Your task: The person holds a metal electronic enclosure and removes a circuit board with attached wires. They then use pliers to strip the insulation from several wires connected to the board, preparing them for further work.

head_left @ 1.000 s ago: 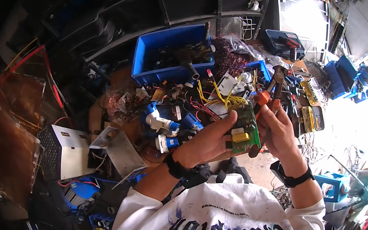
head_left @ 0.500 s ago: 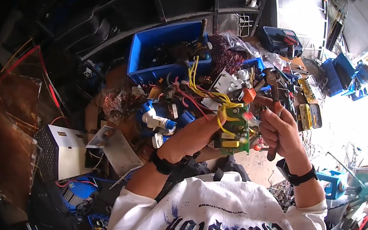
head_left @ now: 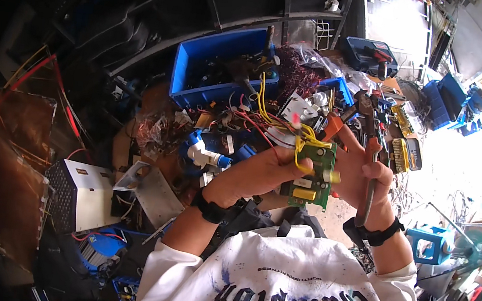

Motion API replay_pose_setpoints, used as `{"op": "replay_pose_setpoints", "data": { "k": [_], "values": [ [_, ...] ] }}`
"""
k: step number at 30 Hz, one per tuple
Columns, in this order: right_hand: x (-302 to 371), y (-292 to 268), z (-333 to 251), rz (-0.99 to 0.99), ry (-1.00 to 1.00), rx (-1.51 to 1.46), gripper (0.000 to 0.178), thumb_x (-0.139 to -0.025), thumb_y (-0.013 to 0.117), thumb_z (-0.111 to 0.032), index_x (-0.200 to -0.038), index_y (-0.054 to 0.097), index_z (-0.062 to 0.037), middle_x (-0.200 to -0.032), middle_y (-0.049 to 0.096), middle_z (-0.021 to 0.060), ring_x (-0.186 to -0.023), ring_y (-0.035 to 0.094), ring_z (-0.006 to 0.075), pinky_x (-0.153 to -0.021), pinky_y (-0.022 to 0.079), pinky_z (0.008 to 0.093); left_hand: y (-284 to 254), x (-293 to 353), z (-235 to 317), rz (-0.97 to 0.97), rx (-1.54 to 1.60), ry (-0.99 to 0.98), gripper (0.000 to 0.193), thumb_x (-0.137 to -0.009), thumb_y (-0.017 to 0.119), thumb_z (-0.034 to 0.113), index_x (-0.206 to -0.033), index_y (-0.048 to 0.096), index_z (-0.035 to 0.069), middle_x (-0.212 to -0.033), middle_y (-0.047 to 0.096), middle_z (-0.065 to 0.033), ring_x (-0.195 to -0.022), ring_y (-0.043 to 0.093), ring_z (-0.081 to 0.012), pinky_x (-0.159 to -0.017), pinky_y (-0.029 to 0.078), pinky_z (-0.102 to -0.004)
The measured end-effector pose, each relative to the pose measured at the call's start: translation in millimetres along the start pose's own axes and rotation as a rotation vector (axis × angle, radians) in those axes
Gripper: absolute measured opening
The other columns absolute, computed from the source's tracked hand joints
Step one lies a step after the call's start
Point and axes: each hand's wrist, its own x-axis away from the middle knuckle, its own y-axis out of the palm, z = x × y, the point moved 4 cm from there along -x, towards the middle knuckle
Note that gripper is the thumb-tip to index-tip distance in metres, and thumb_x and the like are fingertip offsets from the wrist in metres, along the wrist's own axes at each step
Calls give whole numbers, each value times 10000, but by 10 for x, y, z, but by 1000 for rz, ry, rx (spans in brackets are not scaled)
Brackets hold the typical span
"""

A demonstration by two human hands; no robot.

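My left hand (head_left: 256,174) pinches the left edge of a green circuit board (head_left: 324,162) with the thumb on its front. The board carries a yellow block-shaped part and small round parts, and yellow and red wires (head_left: 265,111) lead from its top toward the pile. My right hand (head_left: 354,176) holds orange-handled pliers (head_left: 373,147), thumb pressed across one handle, dark jaws pointing away from me. The pliers' handles are spread, the other orange one beyond my fingertips. The fingers of my right hand reach to the board's right edge, partly behind it.
A blue bin (head_left: 187,75) with dark parts stands behind the pile, beside tangled dark red wire (head_left: 301,76). Blue and white plugs (head_left: 206,155) lie left of my hands. A perforated metal case (head_left: 83,196) is at left, a yellow bit set (head_left: 404,154) at right.
The board has shifted right and turned more upright. My right hand's fingers have uncurled toward the board, and the pliers have moved slightly right and nearer to me.
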Motion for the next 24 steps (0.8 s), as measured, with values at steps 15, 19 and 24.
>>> {"op": "replay_pose_setpoints", "data": {
  "k": [15,19,24],
  "values": [
    [364,-159,-478,98,-256,288,854,-719,579,-231,-1478,247,-25,-1431,384,257,-1307,404,433,-1091,291,584,-259,127,-38,206,-4,132,420,-1009,477,319,-1279,523,0,-1210,613,-70,-1078,601,-137,-941,487,-301],
    [416,-229,-390,130,-241,446,894,-743,603,-342,-1484,221,-21,-1392,429,258,-1280,446,403,-1081,320,572,-302,154,-42,276,-53,106,410,-1003,495,323,-1265,545,11,-1197,615,-56,-1059,603,-127,-944,481,-290],
    [368,-235,-322,197,-216,433,870,-735,592,-306,-1482,239,-32,-1416,412,242,-1281,444,400,-1072,345,548,-337,98,-54,258,-117,130,339,-991,528,235,-1243,566,13,-1158,636,-47,-1034,610,-123,-933,480,-280]
  ]
}}
